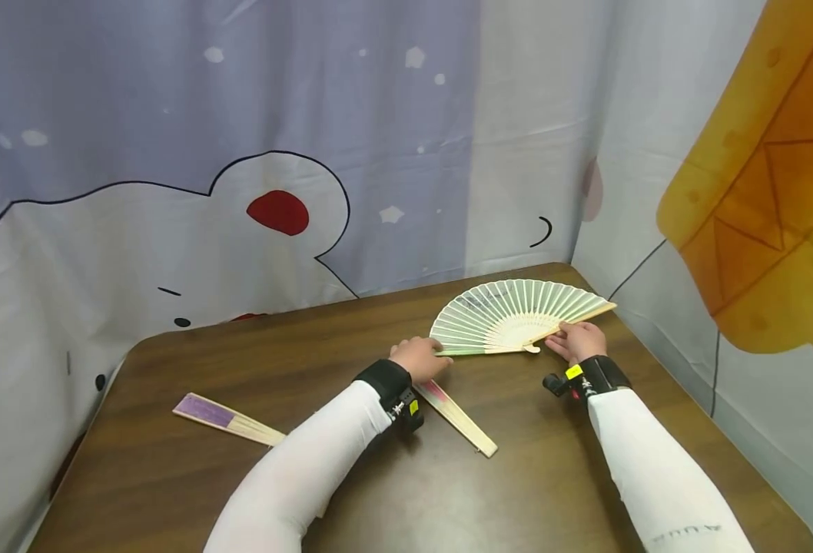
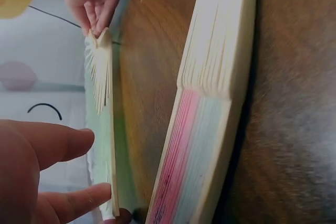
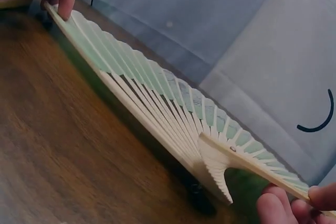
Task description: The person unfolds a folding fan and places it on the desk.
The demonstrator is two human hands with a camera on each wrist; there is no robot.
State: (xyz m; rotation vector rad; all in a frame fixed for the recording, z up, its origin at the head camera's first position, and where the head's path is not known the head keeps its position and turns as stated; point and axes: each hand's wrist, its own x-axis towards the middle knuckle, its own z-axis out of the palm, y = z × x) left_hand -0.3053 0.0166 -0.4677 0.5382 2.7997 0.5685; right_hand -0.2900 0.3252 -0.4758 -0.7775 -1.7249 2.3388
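Here we are, and it's all about the pale-green folding fan with slim cream ribs point(image 1: 510, 315), spread wide towards one o'clock of the brown wood-grain surface point(image 1: 413, 499), its scalloped arc facing roughly twelve. Both hands are on it! My left hand point(image 1: 422, 359) is at the fan's eight o'clock, fingers at the outer tip of one edge stick; the left wrist view has the thumb standing apart from the index finger, so I read it as a light finger pinch. My right hand point(image 1: 578, 342), at four o'clock, is closed tighter, thumb and fingers pinching the other edge stick out beyond the pivot.

The step in hand, I judge, is working the spread of the pleats, one hand to each edge; which way those edges are travelling, I can't tell. The next move calls, I'd say, for a steady right hand and a left that guides its stick smoothly round the pivot, so no pleat bends.

And mind the clearance: a folded pink-leaved fan with cream sticks point(image 1: 458, 417) lies right by my left wrist, pointing between four and five o'clock. Over at nine, a folded purple-leaved fan with cream sticks point(image 1: 223, 417) lies well apart, one end behind my sleeve.
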